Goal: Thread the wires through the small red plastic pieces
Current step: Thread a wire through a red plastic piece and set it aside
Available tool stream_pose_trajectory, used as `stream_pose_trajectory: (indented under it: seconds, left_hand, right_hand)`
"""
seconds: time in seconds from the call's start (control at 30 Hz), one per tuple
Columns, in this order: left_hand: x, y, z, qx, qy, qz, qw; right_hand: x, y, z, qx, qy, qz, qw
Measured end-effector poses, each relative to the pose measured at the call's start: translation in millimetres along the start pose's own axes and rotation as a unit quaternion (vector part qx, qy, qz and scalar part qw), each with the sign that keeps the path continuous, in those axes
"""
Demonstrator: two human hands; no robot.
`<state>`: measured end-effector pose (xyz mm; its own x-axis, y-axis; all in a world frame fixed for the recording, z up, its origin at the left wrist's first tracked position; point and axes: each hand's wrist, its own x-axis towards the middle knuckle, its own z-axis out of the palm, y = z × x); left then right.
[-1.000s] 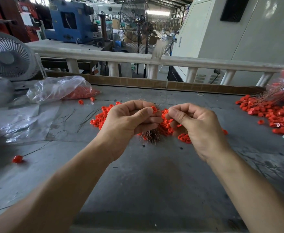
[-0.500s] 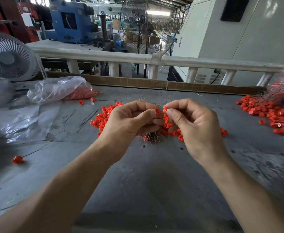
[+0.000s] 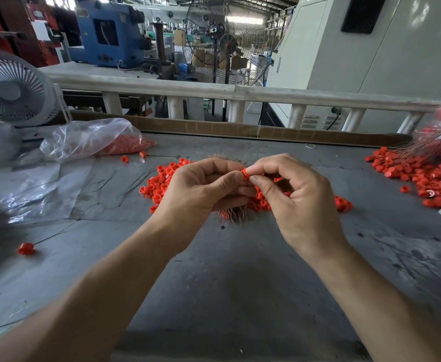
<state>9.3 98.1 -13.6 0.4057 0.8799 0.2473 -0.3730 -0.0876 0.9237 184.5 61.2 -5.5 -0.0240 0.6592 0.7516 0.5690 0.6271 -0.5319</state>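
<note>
Above the middle of the grey table, my left hand (image 3: 203,186) grips a bundle of thin copper-coloured wires (image 3: 233,214) whose ends stick out below and behind the fist. A small red plastic piece (image 3: 245,173) sits between my left thumb tip and my right hand (image 3: 292,194), which pinches it with thumb and forefinger. A pile of loose red pieces (image 3: 159,185) lies on the table right behind both hands. The wire at the piece itself is too thin to make out.
At the right edge lies a heap of red pieces with wires (image 3: 423,176). A clear plastic bag (image 3: 91,138) with red pieces lies at the back left, beside a white fan (image 3: 10,90). One threaded piece (image 3: 26,248) and loose wires (image 3: 125,189) lie at the left.
My right hand has moved left and up to meet my left thumb, and now pinches the red piece there. My left hand has barely shifted.
</note>
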Motion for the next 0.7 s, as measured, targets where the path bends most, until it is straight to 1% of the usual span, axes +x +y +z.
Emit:
stream_pose_trajectory:
  seconds: [0.23, 0.4, 0.6, 0.7]
  left_hand:
    - [0.5, -1.0, -2.6, 0.005, -0.003, 0.003, 1.000]
    - [-0.2, -0.5, -2.3, 0.010, -0.008, 0.003, 1.000]
    - [-1.0, 0.8, 0.3, 0.035, 0.001, 0.017, 0.999]
    - [-1.8, 1.1, 1.5, 0.049, 0.008, 0.025, 0.998]
  right_hand:
    - [0.7, 2.2, -0.9, -0.008, -0.007, -0.002, 1.000]
    - [0.1, 3.7, -0.9, -0.005, 0.005, -0.008, 1.000]
    - [-1.6, 2.7, 3.3, 0.067, 0.017, 0.057, 0.996]
    - [-1.9, 3.1, 3.5, 0.077, 0.017, 0.062, 0.995]
